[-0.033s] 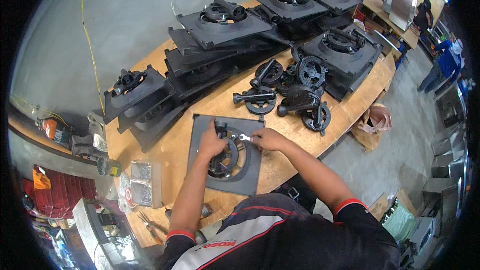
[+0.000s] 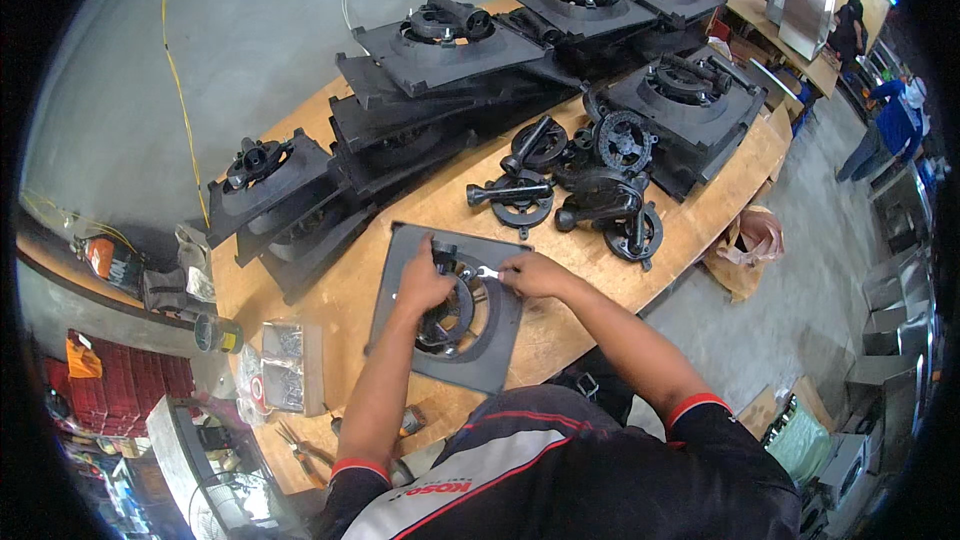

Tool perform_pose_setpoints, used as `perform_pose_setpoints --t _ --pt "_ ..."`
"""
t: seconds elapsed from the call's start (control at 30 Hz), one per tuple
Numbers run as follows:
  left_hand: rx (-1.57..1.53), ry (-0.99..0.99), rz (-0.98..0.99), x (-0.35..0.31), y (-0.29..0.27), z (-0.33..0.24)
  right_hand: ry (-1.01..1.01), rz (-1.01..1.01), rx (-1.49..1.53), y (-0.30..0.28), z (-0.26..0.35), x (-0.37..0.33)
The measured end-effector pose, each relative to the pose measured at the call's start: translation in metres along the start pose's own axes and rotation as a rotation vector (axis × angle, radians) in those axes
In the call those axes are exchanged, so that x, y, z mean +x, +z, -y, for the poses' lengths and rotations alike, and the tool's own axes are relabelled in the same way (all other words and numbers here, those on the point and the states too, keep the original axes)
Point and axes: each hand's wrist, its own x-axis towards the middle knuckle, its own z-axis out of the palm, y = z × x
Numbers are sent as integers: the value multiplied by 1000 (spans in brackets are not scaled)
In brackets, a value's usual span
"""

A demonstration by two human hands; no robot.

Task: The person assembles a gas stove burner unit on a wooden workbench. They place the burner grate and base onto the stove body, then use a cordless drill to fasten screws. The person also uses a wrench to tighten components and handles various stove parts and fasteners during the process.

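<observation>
A square black metal plate (image 2: 488, 368) with a round opening lies at the near edge of the wooden table, slightly turned. In its opening sits a black cast ring burner (image 2: 466, 316). My left hand (image 2: 424, 282) is closed over the burner's left side, its index finger stretched up along the short pipe; the fingertips underneath are hidden. My right hand (image 2: 536, 275) grips a small silver open-end wrench (image 2: 488, 272). The wrench's jaw meets the burner's upper right side, by a bolt too small to make out.
Behind the plate lie several loose black burners (image 2: 520, 198). Stacked black plates (image 2: 440, 65) with burners line the table's far side. Left are boxed screws (image 2: 285, 340), a cup (image 2: 217, 334), pliers (image 2: 300, 453) and a power drill (image 2: 410, 422). A paper bag (image 2: 745, 250) stands on the floor at right.
The plate has turned slightly clockwise under my hands. My right hand and the wrench have shifted a little to the left and up.
</observation>
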Motion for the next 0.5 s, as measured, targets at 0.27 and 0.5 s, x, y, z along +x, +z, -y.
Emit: perform_pose_setpoints --t 0.27,0.5 --pt "122 136 117 23 24 21 59 333 -84 0 6 46" --pt "24 61 126 20 21 15 75 433 -206 -14 24 64"
